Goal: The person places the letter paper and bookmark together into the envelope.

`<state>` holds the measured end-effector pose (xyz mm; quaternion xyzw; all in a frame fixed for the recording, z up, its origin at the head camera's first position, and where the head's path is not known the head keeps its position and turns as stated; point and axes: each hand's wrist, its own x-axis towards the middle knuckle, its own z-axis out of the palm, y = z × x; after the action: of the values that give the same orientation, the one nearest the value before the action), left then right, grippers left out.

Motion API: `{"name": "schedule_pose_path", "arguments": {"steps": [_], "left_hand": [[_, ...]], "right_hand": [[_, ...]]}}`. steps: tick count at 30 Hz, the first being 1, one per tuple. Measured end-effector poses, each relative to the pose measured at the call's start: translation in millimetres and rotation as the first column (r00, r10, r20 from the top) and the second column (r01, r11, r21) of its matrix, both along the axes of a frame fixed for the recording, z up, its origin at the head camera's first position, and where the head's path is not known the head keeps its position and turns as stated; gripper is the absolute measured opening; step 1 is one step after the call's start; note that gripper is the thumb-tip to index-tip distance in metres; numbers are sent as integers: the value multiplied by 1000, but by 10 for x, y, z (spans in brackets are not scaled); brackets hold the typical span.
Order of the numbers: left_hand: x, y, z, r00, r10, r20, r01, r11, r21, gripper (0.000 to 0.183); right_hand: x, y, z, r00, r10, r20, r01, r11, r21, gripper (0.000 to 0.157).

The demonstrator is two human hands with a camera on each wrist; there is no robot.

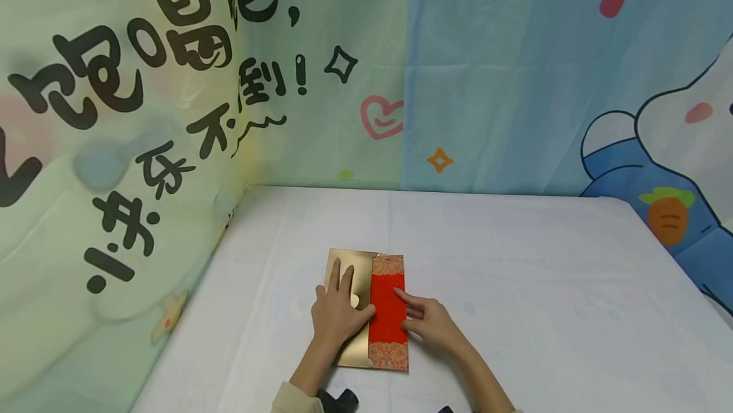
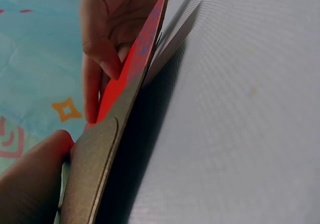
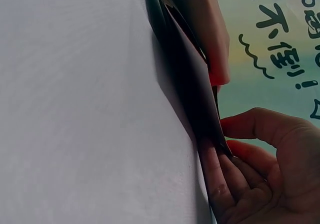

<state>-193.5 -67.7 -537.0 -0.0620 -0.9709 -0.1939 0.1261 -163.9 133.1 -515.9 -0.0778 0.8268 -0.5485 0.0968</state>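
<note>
A red-and-gold folded card (image 1: 388, 314) lies on the white cloth, its left part plain gold (image 1: 356, 346) and its right part red with patterned bands at both ends. My left hand (image 1: 339, 314) rests spread on the gold part, the thumb reaching the red fold. At the right edge my right hand (image 1: 434, 324) pinches the red part. From the right wrist view, the right hand's fingers (image 3: 240, 176) go partly under the card's edge, with the thumb on the other side. A small pale round spot (image 1: 354, 301) shows beside the left hand.
The white-clothed table (image 1: 515, 273) spreads around the card. A printed curtain (image 1: 321, 133) with lettering and cartoon shapes stands at the left and back. Dark wrist-strap parts (image 1: 339, 401) show at the bottom edge.
</note>
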Motion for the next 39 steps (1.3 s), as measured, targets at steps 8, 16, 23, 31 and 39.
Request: {"name": "schedule_pose_path", "arguments": {"steps": [8,16,23,31,39], "left_hand": [[-4,-1,-20,1000,4,-2,-4,1000,-7,81],[-9,6,-53,1000,4,5,-4,1000,-3,81],[-18,9,-76,1000,7,-12,-7,1000,-4,81],[-29,7,-65,1000,9,-26,-9,1000,-1,82],[-37,2,-67,999,4,-40,-4,1000,-6,83]], "right_hand": [[-27,-28,1,998,50,-32,-49,998,25,60],[-33,2,-105,992,5,-123,5,997,80,60],[-56,3,-177,972,19,-233,31,977,211,64],[-101,-64,-226,952,83,-295,4,959,284,69],[-133,-85,-227,946,93,-310,15,945,327,79]]}}
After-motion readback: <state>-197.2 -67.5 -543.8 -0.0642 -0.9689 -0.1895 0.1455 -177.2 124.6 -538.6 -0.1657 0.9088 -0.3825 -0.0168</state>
